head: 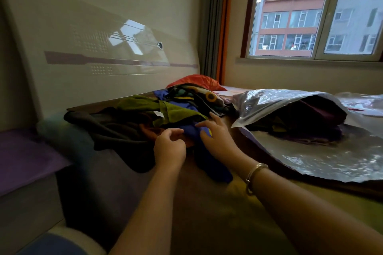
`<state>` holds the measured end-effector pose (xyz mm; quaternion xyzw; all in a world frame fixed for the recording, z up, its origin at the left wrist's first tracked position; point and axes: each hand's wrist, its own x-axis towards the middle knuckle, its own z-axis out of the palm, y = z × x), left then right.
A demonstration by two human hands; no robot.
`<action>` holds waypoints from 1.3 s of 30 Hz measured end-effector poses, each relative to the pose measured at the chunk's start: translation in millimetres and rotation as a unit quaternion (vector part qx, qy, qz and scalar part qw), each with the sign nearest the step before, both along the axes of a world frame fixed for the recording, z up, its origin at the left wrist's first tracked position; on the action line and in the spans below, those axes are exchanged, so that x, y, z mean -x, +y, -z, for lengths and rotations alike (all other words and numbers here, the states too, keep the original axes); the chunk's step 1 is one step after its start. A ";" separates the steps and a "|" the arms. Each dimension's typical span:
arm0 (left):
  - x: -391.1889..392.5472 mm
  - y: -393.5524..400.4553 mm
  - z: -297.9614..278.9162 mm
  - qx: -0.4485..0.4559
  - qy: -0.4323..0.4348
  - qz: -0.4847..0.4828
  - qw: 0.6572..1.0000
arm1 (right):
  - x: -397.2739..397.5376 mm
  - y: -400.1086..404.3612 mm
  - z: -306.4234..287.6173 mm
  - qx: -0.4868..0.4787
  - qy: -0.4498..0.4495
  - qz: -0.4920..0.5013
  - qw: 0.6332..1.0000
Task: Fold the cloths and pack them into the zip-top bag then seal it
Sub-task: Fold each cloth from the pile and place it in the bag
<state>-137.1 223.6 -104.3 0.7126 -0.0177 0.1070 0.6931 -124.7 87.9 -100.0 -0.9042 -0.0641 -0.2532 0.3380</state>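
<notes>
The task looks partly done. The zip-top bag (290,105) lies on the bed (207,213) at about two o'clock from the hands, its mouth gaping, with dark folded cloths (306,122) already inside. A heap of unfolded cloths (149,114) sits at eleven o'clock. The left hand (170,147) hovers with a loosely curled grip holding nothing; the right hand (215,138) rests spread fingers on a blue cloth (207,157). Folding the rest, packing and sealing remain.

Left hand (169,147) loosely curled, right hand (215,133) fingers spread forward.
</notes>
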 end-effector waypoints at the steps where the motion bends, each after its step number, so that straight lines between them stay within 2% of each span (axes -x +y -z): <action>1: -3.4 2.2 1.1 0.002 0.008 0.006 1.000 | -14.2 2.7 -4.8 0.017 0.008 0.017 1.000; 3: -10.1 0.9 3.6 0.006 0.024 0.040 0.999 | -40.8 3.6 -13.7 0.064 0.035 0.053 0.996; 5: -18.4 -3.4 6.5 -0.010 0.039 0.067 0.997 | -63.8 4.1 -19.0 0.106 0.101 0.059 0.987; 7: -26.4 -7.3 8.3 -0.026 0.055 0.083 0.995 | -82.4 5.9 -22.7 0.105 0.118 0.048 0.986; 8: -29.6 -8.5 9.5 -0.029 0.061 0.091 0.994 | -85.3 11.0 -26.4 0.057 0.103 0.036 0.992; 10: -34.6 -10.2 15.4 -0.032 0.052 0.117 0.991 | -84.5 18.3 -39.5 -0.133 0.085 -0.007 0.987; 12: -38.3 -11.1 23.8 -0.054 0.031 0.147 0.987 | -77.6 21.5 -58.6 -0.309 0.078 -0.060 0.946; 17: -41.6 -12.0 29.9 -0.028 0.063 0.184 0.981 | -45.8 12.2 -113.3 -0.470 0.035 -0.123 0.873; 20: -36.8 -13.9 23.5 0.059 0.041 0.152 0.986 | -13.5 1.4 -142.5 -0.463 0.002 -0.166 0.871; 22: -34.6 -14.7 16.1 0.100 0.026 0.069 0.992 | 10.9 -10.6 -150.3 -0.445 -0.010 -0.171 0.879; 24: -28.1 -15.1 6.2 0.108 0.021 -0.007 0.994 | 34.9 -19.4 -148.9 -0.410 -0.005 -0.166 0.897; 28: 7.6 -18.9 -23.2 0.064 -0.017 -0.074 0.995 | 77.8 -32.3 -136.3 -0.386 -0.002 -0.161 0.908; 32: 49.0 -32.3 -51.9 -0.066 -0.133 -0.031 0.988 | 118.5 -41.9 -141.7 -0.394 -0.031 -0.163 0.904; 35: 80.0 -46.0 -72.4 -0.176 -0.214 -0.002 0.961 | 147.3 -47.6 -148.4 -0.370 -0.060 -0.145 0.916; 37: 95.1 -51.6 -81.9 -0.163 -0.293 0.045 0.941 | 165.5 -51.3 -149.7 -0.350 -0.081 -0.132 0.924; 39: 113.0 -54.9 -89.3 -0.102 -0.326 0.125 0.931 | 183.9 -57.6 -148.6 -0.342 -0.093 -0.126 0.927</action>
